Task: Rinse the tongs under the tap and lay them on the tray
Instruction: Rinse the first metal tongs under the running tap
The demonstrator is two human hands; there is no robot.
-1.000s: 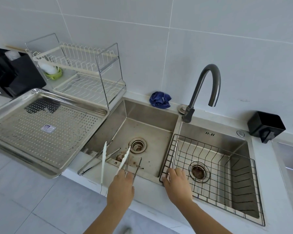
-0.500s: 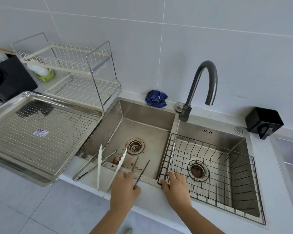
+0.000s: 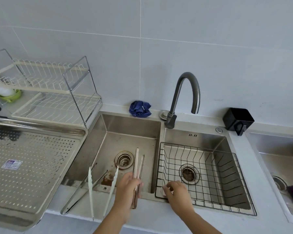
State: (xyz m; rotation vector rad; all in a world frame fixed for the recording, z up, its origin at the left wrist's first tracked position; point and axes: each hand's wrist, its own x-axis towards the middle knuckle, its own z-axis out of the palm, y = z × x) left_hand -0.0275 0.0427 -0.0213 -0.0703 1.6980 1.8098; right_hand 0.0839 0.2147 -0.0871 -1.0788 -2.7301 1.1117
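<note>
Head view: the left hand [image 3: 128, 191] grips one pair of tongs [image 3: 137, 166], arms squeezed together, tips pointing far over the left sink basin [image 3: 130, 125]. Pickup looks done and rinsing has not begun. Next, carry them right, under the tap [image 3: 187, 92], where no stream shows. The right hand [image 3: 178, 195] lies bent-fingered on the wire basket [image 3: 198, 148]; whether it grips, I cannot tell. The tray [image 3: 32, 166] sits left.

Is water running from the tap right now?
No: nothing streams from the tap, and the left hand grips the tongs well short of its spout.
</note>
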